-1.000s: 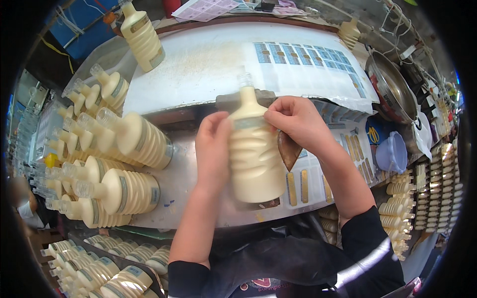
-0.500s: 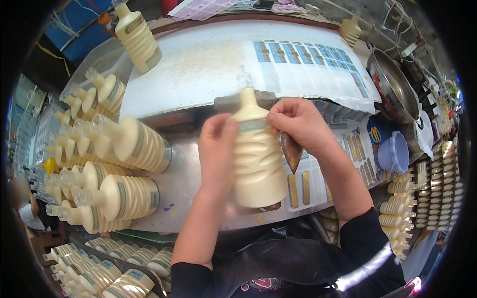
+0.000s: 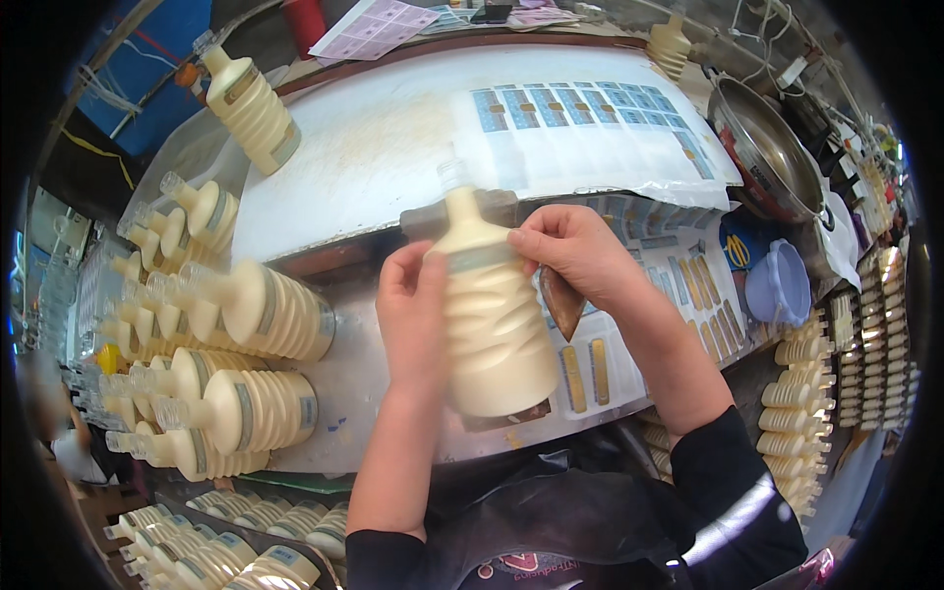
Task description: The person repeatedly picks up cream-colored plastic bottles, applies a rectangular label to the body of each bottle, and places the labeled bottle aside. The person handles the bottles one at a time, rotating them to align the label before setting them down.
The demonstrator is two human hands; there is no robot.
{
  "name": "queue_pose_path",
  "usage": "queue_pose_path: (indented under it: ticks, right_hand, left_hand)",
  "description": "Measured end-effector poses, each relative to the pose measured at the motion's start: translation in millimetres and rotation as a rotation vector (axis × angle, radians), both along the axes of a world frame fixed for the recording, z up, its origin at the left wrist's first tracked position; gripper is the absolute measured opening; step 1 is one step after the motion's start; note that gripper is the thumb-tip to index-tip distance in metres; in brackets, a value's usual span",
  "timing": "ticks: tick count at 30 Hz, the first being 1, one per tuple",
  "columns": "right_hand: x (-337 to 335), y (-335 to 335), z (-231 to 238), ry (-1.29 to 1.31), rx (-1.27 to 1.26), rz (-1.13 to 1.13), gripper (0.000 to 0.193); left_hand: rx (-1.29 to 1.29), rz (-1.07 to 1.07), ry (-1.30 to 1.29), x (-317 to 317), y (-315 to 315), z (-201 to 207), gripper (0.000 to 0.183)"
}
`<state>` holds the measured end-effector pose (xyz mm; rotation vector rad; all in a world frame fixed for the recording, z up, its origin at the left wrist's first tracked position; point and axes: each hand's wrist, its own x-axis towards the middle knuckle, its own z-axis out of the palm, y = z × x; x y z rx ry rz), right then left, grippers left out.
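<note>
A cream bottle point(image 3: 500, 339) with a wavy ribbed body and a clear glass neck stands, slightly tilted, between my hands. Around its shoulder runs a grey-green label band point(image 3: 482, 259). My left hand point(image 3: 408, 295) is closed at the bottle's left side, thumb and fingers at the band's end; it is a little blurred. At the other end my right hand point(image 3: 565, 246) pinches the band's edge between thumb and forefinger. A brown pointed tool point(image 3: 561, 303) hangs tip down from the curled fingers of that same hand. The bottle's far side is hidden.
Several cream bottles point(image 3: 261, 408) lie at left on the metal table point(image 3: 344, 393). Another bottle point(image 3: 254, 116) stands at the white board's point(image 3: 383, 147) left edge. Label sheets point(image 3: 590, 108), gold strips point(image 3: 600, 372), a lilac bucket point(image 3: 779, 285) and a wide pan point(image 3: 767, 152) are to the right.
The whole view has shifted and turned slightly, so the bottle appears a little lower and further left. Both hands keep nearly the same place on its shoulder band.
</note>
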<state>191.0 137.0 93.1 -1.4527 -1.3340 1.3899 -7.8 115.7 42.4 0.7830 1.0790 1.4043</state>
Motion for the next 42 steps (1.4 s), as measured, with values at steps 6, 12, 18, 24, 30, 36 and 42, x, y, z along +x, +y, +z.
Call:
queue_pose_path:
  ticks: [6, 12, 18, 24, 30, 36, 42]
  right_hand:
    - [-6.1, -4.9, -8.3, -0.135, 0.133, -0.084, 0.024]
    - [-6.7, -6.3, -13.4, -0.226, 0.175, -0.104, 0.03]
    - [3.7, -0.9, -36.5, 0.012, 0.18, -0.138, 0.021]
    - [-6.6, -9.0, -28.1, 0.12, 0.005, -0.098, 0.033]
    - [-10.2, -5.4, -46.4, 0.204, 0.035, -0.121, 0.034]
    - [-11.5, -6.0, -45.8, 0.234, 0.018, -0.125, 0.031]
    - [4.6, -7.7, -37.1, 0.397, -0.109, -0.122, 0.028]
  left_hand:
    - [0.006, 0.021, -0.047, 2.3, -0.6, 2.7, 0.019]
    - [0.006, 0.0, -0.035, 1.2, -0.5, 1.2, 0.021]
    - [0.003, -0.009, -0.023, 1.0, -2.1, 4.3, 0.02]
    - [-0.013, -0.037, -0.027, 2.8, -1.6, 5.1, 0.022]
    - [0.002, -0.044, 0.043, 2.7, -0.9, 3.3, 0.023]
    - [-0.014, -0.036, 0.026, 3.8, -1.6, 6.0, 0.022]
    - [-0.008, -0.081, 0.009, -5.9, -2.8, 1.4, 0.035]
